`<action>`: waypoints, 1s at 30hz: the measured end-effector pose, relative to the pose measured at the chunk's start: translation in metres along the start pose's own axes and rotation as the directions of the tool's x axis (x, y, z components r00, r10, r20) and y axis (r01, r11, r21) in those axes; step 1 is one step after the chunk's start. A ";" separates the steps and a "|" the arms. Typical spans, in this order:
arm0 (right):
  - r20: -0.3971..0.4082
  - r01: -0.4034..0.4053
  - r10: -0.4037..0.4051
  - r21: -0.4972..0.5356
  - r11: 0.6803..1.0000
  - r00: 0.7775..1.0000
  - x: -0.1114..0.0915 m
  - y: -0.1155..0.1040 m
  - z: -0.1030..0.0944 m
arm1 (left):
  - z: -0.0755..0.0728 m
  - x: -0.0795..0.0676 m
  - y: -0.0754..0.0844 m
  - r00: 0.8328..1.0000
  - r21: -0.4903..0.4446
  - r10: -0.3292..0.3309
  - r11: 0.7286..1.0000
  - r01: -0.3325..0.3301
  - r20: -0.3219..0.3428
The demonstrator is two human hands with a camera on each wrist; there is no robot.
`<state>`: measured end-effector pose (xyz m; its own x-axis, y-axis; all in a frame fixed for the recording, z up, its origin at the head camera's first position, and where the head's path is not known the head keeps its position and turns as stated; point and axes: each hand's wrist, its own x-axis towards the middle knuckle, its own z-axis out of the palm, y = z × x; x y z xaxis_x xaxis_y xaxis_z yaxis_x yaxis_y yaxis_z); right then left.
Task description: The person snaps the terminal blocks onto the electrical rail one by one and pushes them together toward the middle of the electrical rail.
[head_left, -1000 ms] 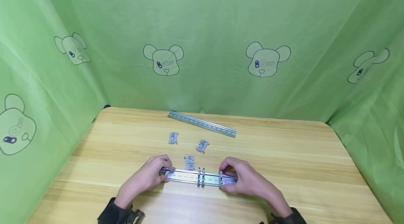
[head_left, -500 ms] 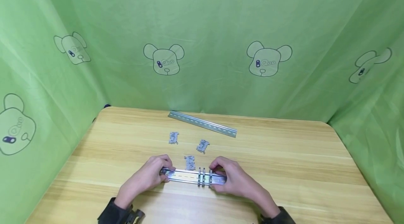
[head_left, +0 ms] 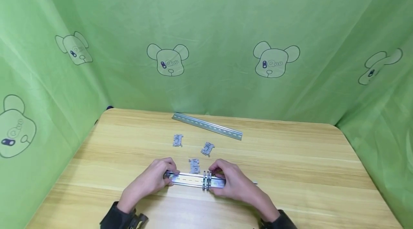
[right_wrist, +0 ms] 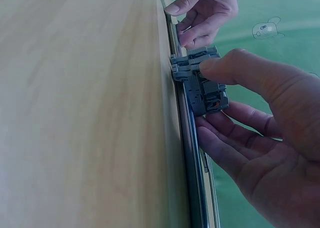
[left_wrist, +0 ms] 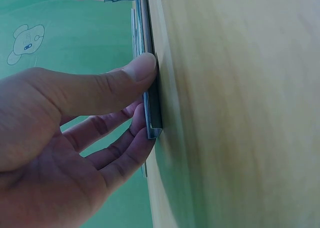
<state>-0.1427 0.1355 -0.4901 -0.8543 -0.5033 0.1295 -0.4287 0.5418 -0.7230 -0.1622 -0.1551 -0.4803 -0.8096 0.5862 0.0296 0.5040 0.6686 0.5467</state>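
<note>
A silver slotted DIN rail lies near the front of the table. My left hand grips its left end, thumb on the near edge and fingers behind, as the left wrist view shows. Three slim grey terminal blocks stand side by side across the rail, right of its middle. My right hand holds the rightmost terminal block between thumb and fingers, close against its neighbours. The palm covers part of the rail's right portion in the head view.
Loose grey terminal blocks lie flat behind the rail: one close to it, one farther back, one at the left. A second DIN rail lies slanted near the table's back edge. Green curtains enclose the table.
My right hand has slid the terminal block leftward along the rail, closing the gap to the other two. My left hand stays at the rail's left end.
</note>
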 end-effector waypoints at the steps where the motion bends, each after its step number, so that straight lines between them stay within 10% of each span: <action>1: 0.001 -0.002 0.002 0.003 1.000 1.000 0.000 -0.001 0.000 | 0.000 0.000 0.000 1.000 0.000 0.001 1.000 -0.001 -0.001; 30: 0.030 0.069 -0.066 -0.138 0.988 0.997 0.009 -0.006 0.008 | -0.001 0.000 0.002 1.000 -0.011 -0.001 1.000 0.001 -0.010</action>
<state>-0.1457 0.1219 -0.4903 -0.8149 -0.5581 0.1563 -0.5235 0.5931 -0.6118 -0.1614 -0.1541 -0.4788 -0.8131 0.5809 0.0369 0.4998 0.6643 0.5558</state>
